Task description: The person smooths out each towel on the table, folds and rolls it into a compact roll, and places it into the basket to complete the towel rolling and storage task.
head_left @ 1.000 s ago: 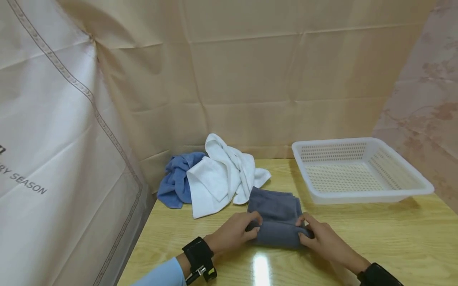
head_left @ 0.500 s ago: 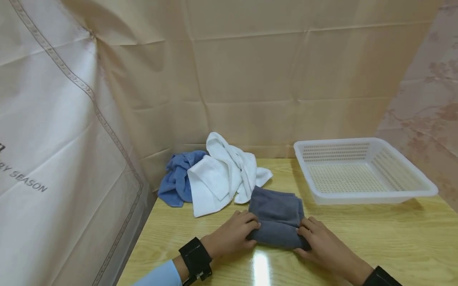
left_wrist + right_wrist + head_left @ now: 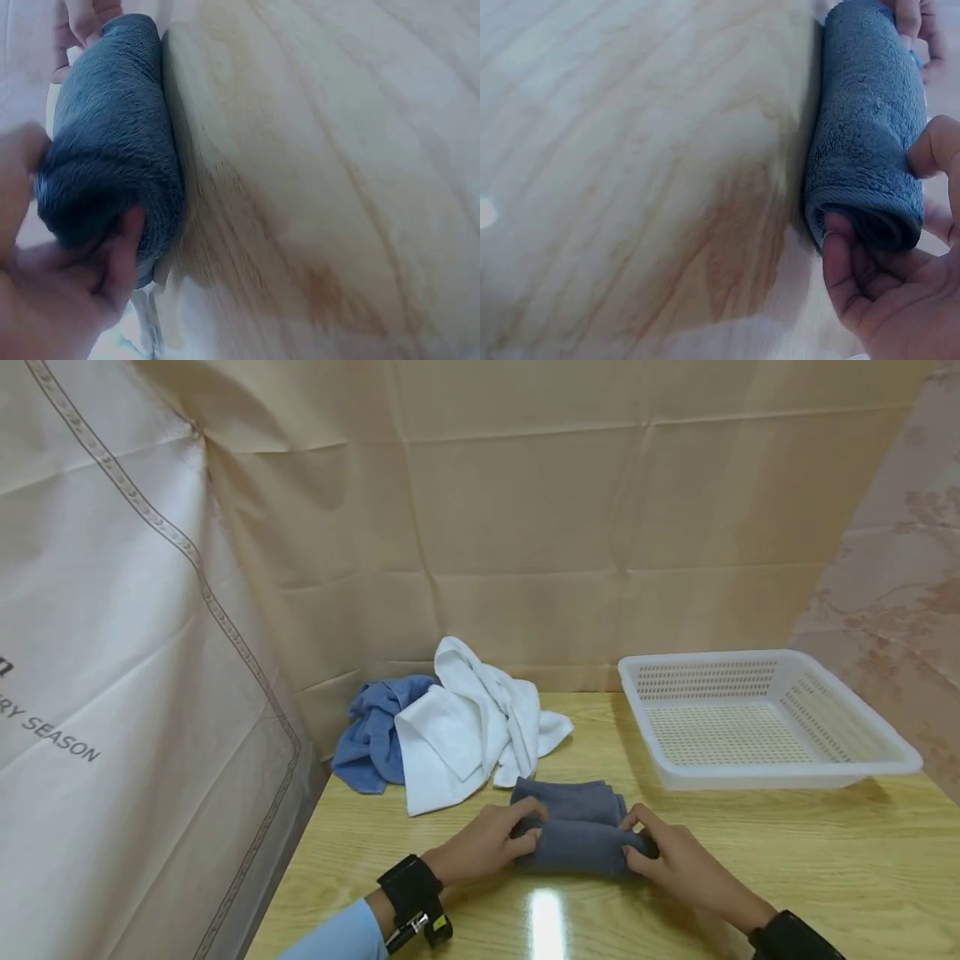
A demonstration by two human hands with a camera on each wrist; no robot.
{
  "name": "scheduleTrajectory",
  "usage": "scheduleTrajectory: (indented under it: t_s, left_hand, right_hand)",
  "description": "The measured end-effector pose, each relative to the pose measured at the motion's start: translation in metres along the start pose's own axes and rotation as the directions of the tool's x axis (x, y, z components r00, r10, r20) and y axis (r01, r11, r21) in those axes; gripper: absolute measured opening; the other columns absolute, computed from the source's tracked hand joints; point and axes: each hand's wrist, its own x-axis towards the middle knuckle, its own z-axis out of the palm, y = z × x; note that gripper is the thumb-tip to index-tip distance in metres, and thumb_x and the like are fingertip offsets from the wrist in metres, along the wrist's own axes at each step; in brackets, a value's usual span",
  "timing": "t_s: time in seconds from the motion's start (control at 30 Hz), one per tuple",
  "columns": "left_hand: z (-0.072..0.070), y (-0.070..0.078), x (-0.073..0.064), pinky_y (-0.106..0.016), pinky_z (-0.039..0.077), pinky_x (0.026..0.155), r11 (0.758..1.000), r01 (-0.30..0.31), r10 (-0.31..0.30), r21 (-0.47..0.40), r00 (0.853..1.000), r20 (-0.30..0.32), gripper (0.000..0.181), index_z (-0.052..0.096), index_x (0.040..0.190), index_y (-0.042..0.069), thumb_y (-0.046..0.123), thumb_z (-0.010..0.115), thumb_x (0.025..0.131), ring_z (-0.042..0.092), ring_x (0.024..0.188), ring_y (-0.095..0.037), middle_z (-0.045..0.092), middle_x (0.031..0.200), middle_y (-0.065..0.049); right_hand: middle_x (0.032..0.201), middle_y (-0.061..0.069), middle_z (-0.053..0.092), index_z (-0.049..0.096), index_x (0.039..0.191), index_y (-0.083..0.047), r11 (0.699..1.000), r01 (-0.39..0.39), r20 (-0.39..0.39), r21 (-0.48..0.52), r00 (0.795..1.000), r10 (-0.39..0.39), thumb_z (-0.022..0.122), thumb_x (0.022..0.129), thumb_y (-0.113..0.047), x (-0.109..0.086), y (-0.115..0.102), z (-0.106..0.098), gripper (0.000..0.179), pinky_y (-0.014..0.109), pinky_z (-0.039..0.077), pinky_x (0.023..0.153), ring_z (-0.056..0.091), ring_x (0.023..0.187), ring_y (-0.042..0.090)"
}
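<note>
A dark grey towel (image 3: 573, 846) lies on the table, its near part rolled into a thick cylinder and a short flat folded stretch left behind the roll. My left hand (image 3: 491, 841) grips the roll's left end between thumb and fingers. At the right end, my right hand (image 3: 678, 864) pinches the roll the same way. In the right wrist view the spiral layers of the towel (image 3: 866, 150) show at its end, with fingertips tucked against the opening. The left wrist view shows the other end of the roll, partly covered by my fingers.
A crumpled white towel (image 3: 450, 735) and a blue towel (image 3: 371, 735) lie heaped at the back left. A white perforated plastic basket (image 3: 787, 770) stands at the back right. Beige cloth (image 3: 525, 527) hangs behind the wooden table (image 3: 750, 827).
The flat stretch behind the roll has become shorter as the roll moved over it. Both hands spread over the roll half a second ago and now pinch its ends.
</note>
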Motion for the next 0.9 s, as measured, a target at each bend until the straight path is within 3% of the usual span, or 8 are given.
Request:
scheduleTrajectory:
  t_s: [0.13,0.3,0.47,0.57,0.7,0.77,0.83,0.9]
  left_hand:
    - [-0.002,0.001,0.002,-0.021,0.047,0.081,0.963,-0.088,0.122,0.253,0.985,-0.118,0.024,0.073,0.122,0.020,0.028,0.055,0.109,0.058,0.094,-0.004,0.066,0.105,0.007]
    - [-0.003,0.004,0.000,-0.028,0.046,0.087,0.813,-0.192,0.274,0.549,0.959,-0.071,0.047,0.073,0.128,0.012,0.050,0.060,0.103,0.055,0.102,-0.014,0.065,0.118,0.000]
    - [-0.004,0.010,-0.001,-0.029,0.047,0.090,0.813,-0.198,0.242,0.548,0.970,-0.008,0.057,0.068,0.134,0.007,0.053,0.060,0.101,0.055,0.108,-0.015,0.064,0.125,-0.002]
    - [-0.004,0.013,-0.001,-0.029,0.049,0.090,0.794,-0.184,0.235,0.579,0.972,-0.013,0.051,0.064,0.137,0.006,0.045,0.059,0.105,0.059,0.106,-0.014,0.066,0.123,-0.002]
    - [0.001,0.012,-0.002,-0.029,0.049,0.087,0.708,-0.205,0.285,0.676,0.958,-0.007,0.041,0.059,0.139,0.013,0.038,0.058,0.106,0.061,0.099,-0.014,0.068,0.113,0.000]
    - [0.003,0.012,-0.002,-0.028,0.049,0.086,0.698,-0.209,0.293,0.685,0.956,-0.007,0.038,0.059,0.140,0.016,0.035,0.058,0.107,0.061,0.098,-0.013,0.068,0.112,0.002]
    - [0.003,0.012,-0.001,-0.027,0.048,0.086,0.745,-0.198,0.267,0.637,0.964,-0.012,0.037,0.058,0.140,0.016,0.033,0.055,0.108,0.059,0.095,-0.011,0.068,0.110,0.002]
    - [0.002,0.012,0.000,-0.025,0.047,0.084,0.832,-0.168,0.205,0.528,0.979,-0.012,0.036,0.056,0.142,0.014,0.031,0.051,0.110,0.058,0.090,-0.009,0.067,0.111,0.001]
  right_hand:
    - [0.068,-0.009,0.047,0.061,0.111,-0.015,1.000,-0.017,-0.043,-0.024,0.999,0.016,0.065,0.103,-0.018,0.005,-0.002,-0.001,0.010,0.022,0.035,0.051,0.039,0.056,0.000]
    - [0.113,0.013,0.059,0.066,0.108,-0.017,0.974,0.035,-0.211,-0.226,0.974,-0.084,0.078,0.090,-0.009,0.005,-0.006,0.006,0.023,0.023,0.042,0.054,0.052,0.070,0.005]
    - [0.122,0.017,0.061,0.072,0.107,-0.011,0.794,0.237,-0.245,-0.560,0.868,-0.432,0.075,0.094,-0.020,0.003,-0.007,0.011,0.017,0.037,0.054,0.067,0.063,0.089,0.024]
    - [0.117,0.010,0.066,0.075,0.113,-0.004,0.686,0.331,-0.168,-0.648,0.817,-0.552,0.067,0.100,-0.041,0.002,-0.005,0.012,0.041,0.046,0.053,0.081,0.062,0.103,0.028]
    - [0.124,0.011,0.064,0.070,0.126,0.001,0.639,0.366,-0.074,-0.677,0.830,-0.554,0.087,0.083,-0.036,0.000,-0.001,0.012,0.059,0.044,0.052,0.088,0.061,0.110,0.028]
    - [0.124,0.013,0.065,0.068,0.127,0.004,0.645,0.356,-0.058,-0.677,0.847,-0.528,0.093,0.075,-0.022,0.001,-0.001,0.013,0.063,0.044,0.053,0.090,0.062,0.110,0.030]
    - [0.121,0.012,0.067,0.068,0.126,0.004,0.700,0.313,-0.073,-0.642,0.884,-0.462,0.090,0.075,-0.013,0.001,-0.001,0.012,0.058,0.043,0.056,0.088,0.064,0.108,0.029]
    - [0.117,0.010,0.070,0.070,0.124,0.002,0.793,0.248,-0.082,-0.557,0.933,-0.350,0.086,0.080,-0.013,0.003,-0.002,0.011,0.050,0.042,0.058,0.084,0.067,0.105,0.026]
